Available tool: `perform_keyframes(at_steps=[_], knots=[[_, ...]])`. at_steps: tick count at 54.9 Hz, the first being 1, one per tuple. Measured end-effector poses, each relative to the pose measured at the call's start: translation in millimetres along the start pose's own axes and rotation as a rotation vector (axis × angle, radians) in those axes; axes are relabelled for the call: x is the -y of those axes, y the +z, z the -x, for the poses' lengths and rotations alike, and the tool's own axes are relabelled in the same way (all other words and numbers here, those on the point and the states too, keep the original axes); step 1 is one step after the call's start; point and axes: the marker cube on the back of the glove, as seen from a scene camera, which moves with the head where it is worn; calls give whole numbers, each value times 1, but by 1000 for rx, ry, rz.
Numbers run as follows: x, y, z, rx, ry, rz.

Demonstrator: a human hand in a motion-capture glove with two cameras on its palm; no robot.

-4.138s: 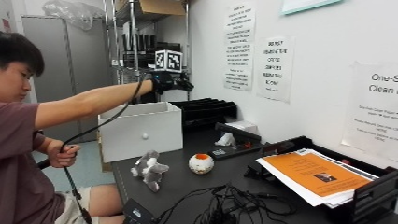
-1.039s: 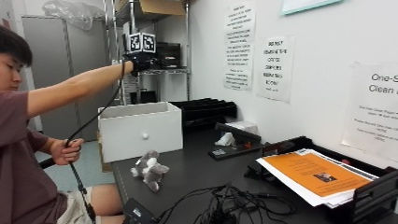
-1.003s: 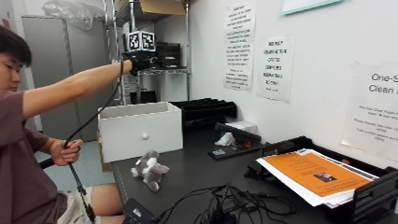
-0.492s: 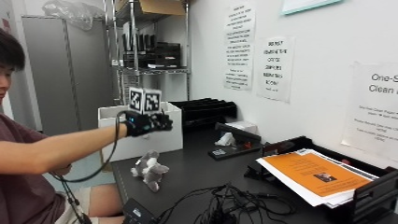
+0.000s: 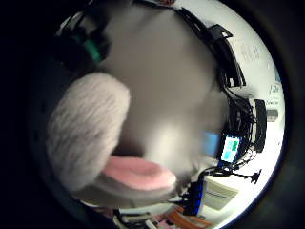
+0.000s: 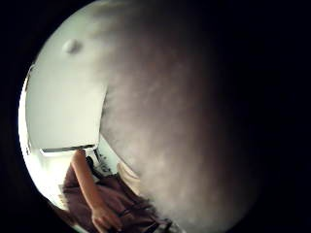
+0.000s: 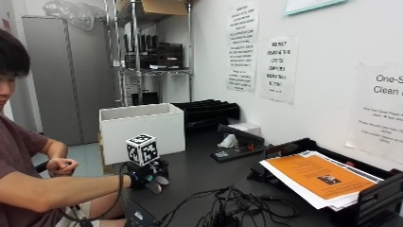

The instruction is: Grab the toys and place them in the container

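- Outside view, person: seated at the left edge of the frame in a maroon shirt, right arm stretched low across the near end of the black table (image 7: 189, 175)
- Outside view, black-gloved right hand (image 7: 146, 178): lower left of centre, down on the table top just in front of the container; its fingers curl downward over a grey shape beneath them
- Outside view, grey plush toy animal (image 7: 160, 180): only a small grey and pinkish part shows under the gloved hand, on the table; whether it is lifted off the surface cannot be told
- Outside view, white rectangular open-topped container (image 7: 142, 130): left of centre on the table, behind the gloved hand and apart from it; what it holds is hidden from this angle
- Outside view, bare left hand (image 7: 62, 166): held as a fist near the person's chest, far left
- Outside view, other items: black stacked paper trays (image 7: 207, 111) against the wall behind the container; orange-covered stack of papers (image 7: 318, 177) on a black tray at lower right; tangle of black cables (image 7: 236, 208) at the bottom centre
- Little finger side palm view: grey furry limb with a pink sole (image 5: 95, 148) of the plush toy fills much of the picture, close to the palm, above the dark table top
- Thumb side palm view: grey fur (image 6: 184, 126) covers most of the picture; white container wall (image 6: 63, 102) beside it, the person's maroon shirt and bare forearm beyond
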Motion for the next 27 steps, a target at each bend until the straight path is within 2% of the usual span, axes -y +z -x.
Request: perform_keyframes(at_steps=[9, 14, 19, 24, 27], knots=[[1, -5, -1, -19, -32, -213], [11, -11, 5, -57, -29, -235], [27, -18, 12, -34, 19, -119], [48, -23, 17, 147, 117, 126], [56, -31, 17, 256, 139, 211]])
